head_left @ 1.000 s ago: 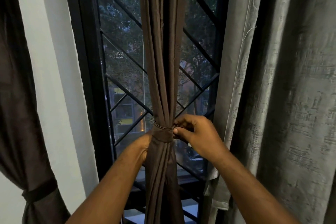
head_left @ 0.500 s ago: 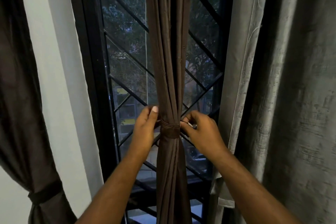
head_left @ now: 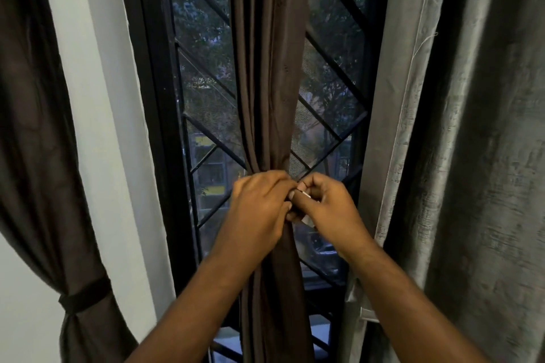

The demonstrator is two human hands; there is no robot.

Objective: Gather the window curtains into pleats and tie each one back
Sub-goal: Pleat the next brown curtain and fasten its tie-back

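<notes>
A dark brown curtain (head_left: 267,76) hangs gathered into tight pleats in front of the window, in the middle of the view. My left hand (head_left: 259,209) wraps over the front of the bundle at its narrowest point, covering the tie-back band there. My right hand (head_left: 327,206) meets it from the right, fingers curled, pinching at the band's end beside the left fingertips. The band itself is hidden under both hands. Below them the curtain falls loosely.
Another brown curtain (head_left: 38,156) at the left is held by a dark band (head_left: 84,299). A grey textured curtain (head_left: 472,156) hangs loose at the right. Behind stands the black window frame (head_left: 153,127) with a diagonal grille (head_left: 206,138). A white wall (head_left: 97,97) lies between.
My left hand has moved from the curtain's left side across its front, over the band. The right hand has closed in and now meets the left fingers.
</notes>
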